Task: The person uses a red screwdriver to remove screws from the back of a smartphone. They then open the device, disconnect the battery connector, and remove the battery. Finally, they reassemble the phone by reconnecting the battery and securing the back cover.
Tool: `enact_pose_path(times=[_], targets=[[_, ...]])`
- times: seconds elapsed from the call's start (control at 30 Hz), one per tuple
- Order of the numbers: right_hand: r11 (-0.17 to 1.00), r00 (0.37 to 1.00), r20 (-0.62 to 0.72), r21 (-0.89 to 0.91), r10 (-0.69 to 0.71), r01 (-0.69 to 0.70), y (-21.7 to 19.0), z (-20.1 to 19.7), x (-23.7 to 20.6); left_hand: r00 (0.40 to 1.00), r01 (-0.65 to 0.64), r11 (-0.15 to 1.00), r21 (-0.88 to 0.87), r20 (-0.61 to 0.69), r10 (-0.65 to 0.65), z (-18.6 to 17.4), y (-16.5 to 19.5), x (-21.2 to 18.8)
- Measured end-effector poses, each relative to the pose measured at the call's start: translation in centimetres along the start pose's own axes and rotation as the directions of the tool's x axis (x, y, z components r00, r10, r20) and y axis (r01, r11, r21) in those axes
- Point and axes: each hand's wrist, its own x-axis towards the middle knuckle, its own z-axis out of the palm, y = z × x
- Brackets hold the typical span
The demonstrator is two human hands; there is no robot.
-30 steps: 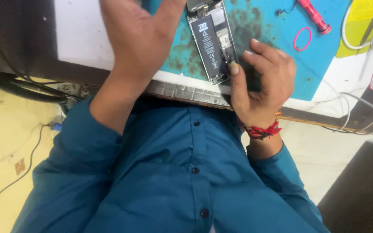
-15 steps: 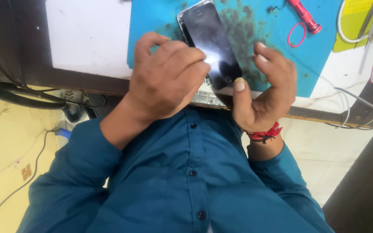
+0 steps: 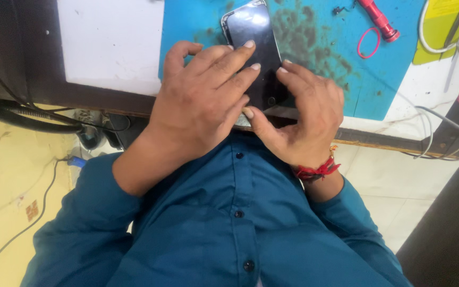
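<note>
Smartphone face-up on blue mat, overhanging its near edge. Left hand pressed flat on screen; right hand pinching lower end. Likely hazards: cracked glass from uneven pressure, slip off edge.

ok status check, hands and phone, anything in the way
Left hand pressing on phone, right hand gripping its near end. Phone dark side up on blue mat. Red tool and pink loop lie apart.
</note>
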Motion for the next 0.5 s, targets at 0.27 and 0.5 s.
enact_pose_path(times=[0.27, 0.5], targets=[[0.994, 0.998, -0.034, -0.1, -0.051, 0.047, -0.6, 0.4, 0.0, 0.991, 0.124, 0.972, -0.198, -0.034, -0.133, -1.7, -0.4, -1.1], [0.994, 0.996, -0.069, -0.098, -0.057, 0.05, -0.5, 0.9, 0.1, 0.927, 0.304, 0.85, -0.431, -0.071, -0.367, 0.2, 0.2, -1.6]])
